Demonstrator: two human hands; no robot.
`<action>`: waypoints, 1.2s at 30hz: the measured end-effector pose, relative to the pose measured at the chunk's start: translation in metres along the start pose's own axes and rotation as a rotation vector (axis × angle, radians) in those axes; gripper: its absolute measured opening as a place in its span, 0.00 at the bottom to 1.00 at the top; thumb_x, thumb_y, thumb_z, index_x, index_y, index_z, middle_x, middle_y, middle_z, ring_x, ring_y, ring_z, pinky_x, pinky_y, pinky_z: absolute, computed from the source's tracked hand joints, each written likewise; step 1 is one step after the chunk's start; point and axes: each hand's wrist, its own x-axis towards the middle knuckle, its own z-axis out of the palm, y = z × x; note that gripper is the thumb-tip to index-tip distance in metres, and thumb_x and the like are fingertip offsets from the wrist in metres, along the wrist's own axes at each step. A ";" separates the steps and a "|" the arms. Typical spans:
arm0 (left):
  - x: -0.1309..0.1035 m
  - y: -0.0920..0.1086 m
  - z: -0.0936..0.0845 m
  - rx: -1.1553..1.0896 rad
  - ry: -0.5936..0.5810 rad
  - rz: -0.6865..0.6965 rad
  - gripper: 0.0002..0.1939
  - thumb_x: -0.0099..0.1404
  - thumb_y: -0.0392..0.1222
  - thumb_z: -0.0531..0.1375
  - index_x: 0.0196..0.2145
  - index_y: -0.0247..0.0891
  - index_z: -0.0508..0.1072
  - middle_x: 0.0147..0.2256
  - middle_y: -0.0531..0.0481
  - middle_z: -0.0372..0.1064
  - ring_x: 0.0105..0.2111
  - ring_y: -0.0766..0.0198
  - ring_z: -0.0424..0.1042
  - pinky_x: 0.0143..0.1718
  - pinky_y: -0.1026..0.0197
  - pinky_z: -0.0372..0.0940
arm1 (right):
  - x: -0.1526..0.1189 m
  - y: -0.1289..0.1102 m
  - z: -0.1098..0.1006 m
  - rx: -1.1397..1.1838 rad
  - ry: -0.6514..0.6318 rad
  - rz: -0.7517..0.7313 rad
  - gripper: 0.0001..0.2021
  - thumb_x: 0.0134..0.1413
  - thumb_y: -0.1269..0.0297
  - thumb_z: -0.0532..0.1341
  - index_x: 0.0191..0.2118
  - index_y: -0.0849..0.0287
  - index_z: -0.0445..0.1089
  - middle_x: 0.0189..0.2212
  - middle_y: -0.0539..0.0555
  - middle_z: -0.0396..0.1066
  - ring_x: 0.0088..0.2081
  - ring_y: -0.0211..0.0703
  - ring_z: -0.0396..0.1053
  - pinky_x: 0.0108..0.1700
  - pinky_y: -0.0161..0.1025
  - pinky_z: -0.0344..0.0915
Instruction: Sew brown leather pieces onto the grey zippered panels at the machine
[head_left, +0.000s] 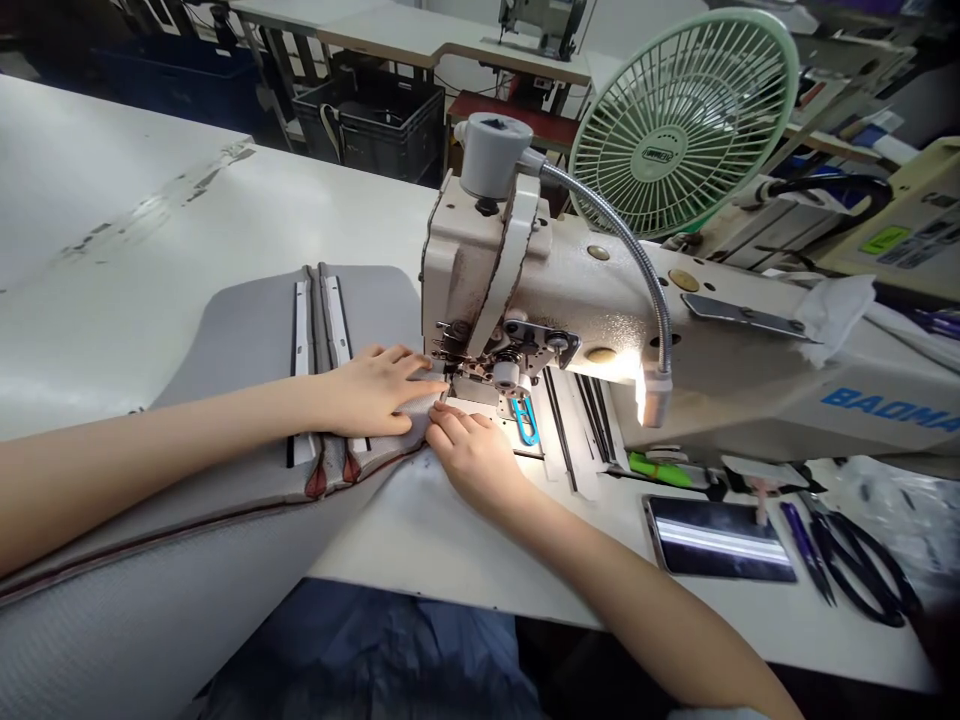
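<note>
A large grey fabric panel (251,330) with dark red piped edging lies under the head of the sewing machine (480,260). Two white strips with slots (301,340) run across the panel beside grey raised seams. My left hand (375,390) rests flat on the fabric with its fingers spread, just left of the needle area. At the panel's near edge, my right hand (472,450) has its fingers closed on the fabric close to the presser foot. The needle itself is hidden behind machine parts. A blue clip-like piece (525,420) sits right of the foot.
A lit lamp (654,395) hangs from a flexible neck, with a green fan (682,130) behind. On the right lie a phone (720,540), black scissors (862,560), a purple pointed tool (806,550) and a green-handled tool (660,468). A dark crate (375,115) stands beyond the table.
</note>
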 end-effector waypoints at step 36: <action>-0.014 0.047 -0.020 -0.035 -0.131 0.068 0.09 0.61 0.37 0.55 0.24 0.37 0.71 0.41 0.42 0.69 0.43 0.52 0.66 0.36 0.56 0.60 | -0.219 -0.020 -0.145 1.384 -0.700 0.859 0.14 0.59 0.51 0.60 0.34 0.58 0.73 0.29 0.55 0.73 0.32 0.45 0.74 0.33 0.38 0.68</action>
